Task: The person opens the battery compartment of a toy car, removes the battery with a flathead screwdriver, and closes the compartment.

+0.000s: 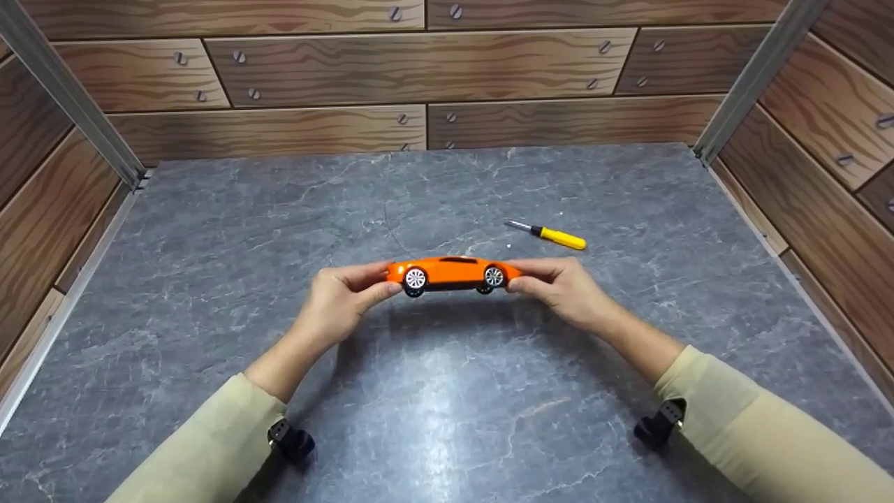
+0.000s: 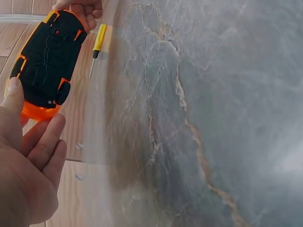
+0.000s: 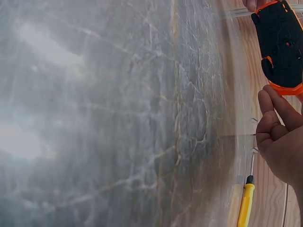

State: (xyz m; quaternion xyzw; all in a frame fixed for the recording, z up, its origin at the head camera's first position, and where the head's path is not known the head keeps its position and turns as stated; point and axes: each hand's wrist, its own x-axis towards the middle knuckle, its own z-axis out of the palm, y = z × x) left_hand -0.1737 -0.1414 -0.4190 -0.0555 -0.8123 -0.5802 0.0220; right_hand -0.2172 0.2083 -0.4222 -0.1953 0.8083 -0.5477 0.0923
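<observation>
An orange toy car with silver-spoked wheels is held up above the grey table, side toward the head camera. My left hand pinches its left end between thumb and fingers. At the other end, my right hand grips it the same way. The wrist views show the car's black underside, with a small screw near the left-hand end. Beyond the car, to the right, a screwdriver with a yellow handle and black collar lies on the table.
The grey marble-patterned table is bounded by wood-plank-patterned walls at the back and sides. Metal posts stand at the back corners. A small white speck lies near the screwdriver. Black wrist cameras hang under both sleeves.
</observation>
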